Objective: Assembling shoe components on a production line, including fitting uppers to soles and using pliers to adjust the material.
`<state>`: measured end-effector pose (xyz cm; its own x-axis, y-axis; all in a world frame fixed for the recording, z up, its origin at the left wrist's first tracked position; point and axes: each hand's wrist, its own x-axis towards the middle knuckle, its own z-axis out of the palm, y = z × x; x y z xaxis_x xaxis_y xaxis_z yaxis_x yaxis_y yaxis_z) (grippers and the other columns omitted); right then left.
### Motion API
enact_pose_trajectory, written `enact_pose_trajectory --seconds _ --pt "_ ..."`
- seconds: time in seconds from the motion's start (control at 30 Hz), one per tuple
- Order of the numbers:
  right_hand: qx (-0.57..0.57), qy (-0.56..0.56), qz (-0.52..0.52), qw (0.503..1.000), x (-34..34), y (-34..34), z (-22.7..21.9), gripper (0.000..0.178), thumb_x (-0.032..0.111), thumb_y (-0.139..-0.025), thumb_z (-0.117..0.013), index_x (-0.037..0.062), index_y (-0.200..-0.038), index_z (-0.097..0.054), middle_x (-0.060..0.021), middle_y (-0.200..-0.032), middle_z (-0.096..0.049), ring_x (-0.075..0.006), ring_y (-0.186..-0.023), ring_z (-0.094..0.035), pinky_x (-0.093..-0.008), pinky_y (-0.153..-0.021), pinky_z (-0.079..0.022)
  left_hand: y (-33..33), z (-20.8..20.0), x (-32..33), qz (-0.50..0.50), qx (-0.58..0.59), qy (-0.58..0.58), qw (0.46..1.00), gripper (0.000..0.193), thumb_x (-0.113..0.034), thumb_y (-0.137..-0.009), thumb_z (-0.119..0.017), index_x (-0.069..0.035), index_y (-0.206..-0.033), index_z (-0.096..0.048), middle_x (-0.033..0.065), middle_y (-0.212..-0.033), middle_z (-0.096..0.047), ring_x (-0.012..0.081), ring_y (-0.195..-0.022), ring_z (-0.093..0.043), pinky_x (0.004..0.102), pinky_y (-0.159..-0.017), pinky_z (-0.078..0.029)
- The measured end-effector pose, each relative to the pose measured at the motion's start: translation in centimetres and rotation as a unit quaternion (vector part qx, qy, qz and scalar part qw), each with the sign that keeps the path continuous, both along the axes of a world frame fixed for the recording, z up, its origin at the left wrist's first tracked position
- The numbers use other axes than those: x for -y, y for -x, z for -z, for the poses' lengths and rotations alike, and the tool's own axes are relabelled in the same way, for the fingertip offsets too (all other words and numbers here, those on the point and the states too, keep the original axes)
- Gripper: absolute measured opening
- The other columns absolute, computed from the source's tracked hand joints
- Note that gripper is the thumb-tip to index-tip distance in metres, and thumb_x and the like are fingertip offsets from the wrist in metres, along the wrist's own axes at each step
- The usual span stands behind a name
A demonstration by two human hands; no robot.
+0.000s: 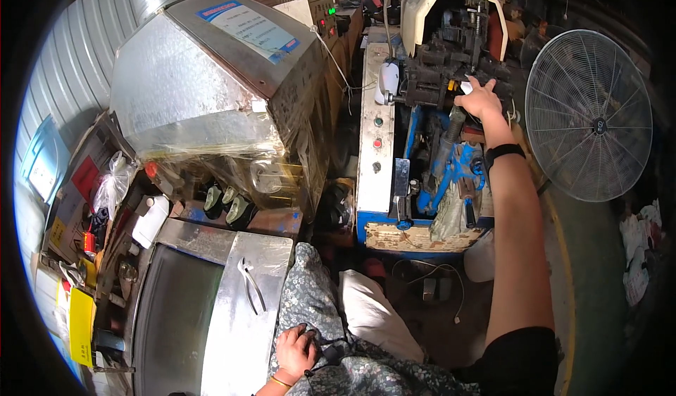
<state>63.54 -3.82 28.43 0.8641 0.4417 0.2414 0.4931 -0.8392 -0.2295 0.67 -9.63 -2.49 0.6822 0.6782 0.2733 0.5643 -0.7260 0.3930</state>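
Note:
My right arm, with a black wristband, stretches forward to a black and blue machine (454, 160). My right hand (481, 100) is at its dark upper mechanism (429, 79), fingers spread and touching or just above it; a small pale patch shows by the fingertips. My left hand (296, 352) rests low on my lap against a dark floral apron (307, 283), its fingers curled in. Whatever may be inside them is hidden. Left of my lap, a pair of pliers (252, 287) lies on a bare metal top (239, 340).
A large round fan (591, 114) stands right of the machine. A white panel with buttons (377, 146) runs along the machine's left side. At the left are a big metal hood (204, 79), shoes (239, 209) on a shelf and a white bottle (150, 220). A cable (451, 276) lies on the floor.

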Motion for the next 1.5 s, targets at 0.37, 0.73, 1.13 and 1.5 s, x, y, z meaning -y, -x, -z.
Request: enact_pose_trajectory --seconds 0.37,0.73,1.13,1.5 --pt "-0.019 0.016 0.005 1.000 0.0 -0.9 0.1 0.091 0.046 -0.070 -0.064 0.0110 -0.149 -0.035 -0.0239 -0.142 -0.045 -0.0351 -0.129 -0.049 -0.0412 -0.105 -0.042 0.0 -0.7 0.2 0.001 0.015 0.001 1.000 0.024 -0.018 -0.074 -0.068 -0.011 -0.096 -0.073 0.0074 -0.111 -0.065 0.0293 -0.101 -0.057 0.0411 -0.089 -0.044" --pt "-0.014 0.026 -0.003 1.000 0.7 -0.1 0.4 0.087 0.048 -0.074 -0.062 0.0135 -0.150 -0.035 -0.0258 -0.144 -0.040 -0.0384 -0.127 -0.050 -0.0422 -0.104 -0.043 0.5 -0.8 0.3 0.005 0.022 -0.001 1.000 0.023 -0.018 -0.075 -0.068 -0.011 -0.097 -0.073 0.0066 -0.112 -0.064 0.0289 -0.102 -0.057 0.0408 -0.090 -0.045" --pt "0.041 -0.002 -0.019 0.999 5.1 4.6 5.2 0.088 0.039 -0.073 -0.067 0.0139 -0.150 -0.031 -0.0268 -0.131 -0.046 -0.0473 -0.119 -0.049 -0.0451 -0.102 -0.042 0.8 0.0 0.3 0.022 0.043 0.012 0.999 0.024 -0.020 -0.076 -0.068 -0.011 -0.097 -0.073 0.0089 -0.113 -0.063 0.0307 -0.103 -0.056 0.0420 -0.090 -0.044" --pt "0.143 -0.361 -0.284 0.877 10.2 22.4 14.9 0.078 0.014 -0.063 -0.077 0.0075 -0.135 -0.046 -0.0217 -0.141 -0.039 -0.0423 -0.126 -0.046 -0.0462 -0.106 -0.039 0.1 -3.9 -1.4 0.089 0.238 0.292 0.922 0.023 -0.018 -0.094 -0.062 -0.003 -0.110 -0.068 0.0171 -0.121 -0.064 0.0297 -0.115 -0.060 0.0372 -0.100 -0.045"
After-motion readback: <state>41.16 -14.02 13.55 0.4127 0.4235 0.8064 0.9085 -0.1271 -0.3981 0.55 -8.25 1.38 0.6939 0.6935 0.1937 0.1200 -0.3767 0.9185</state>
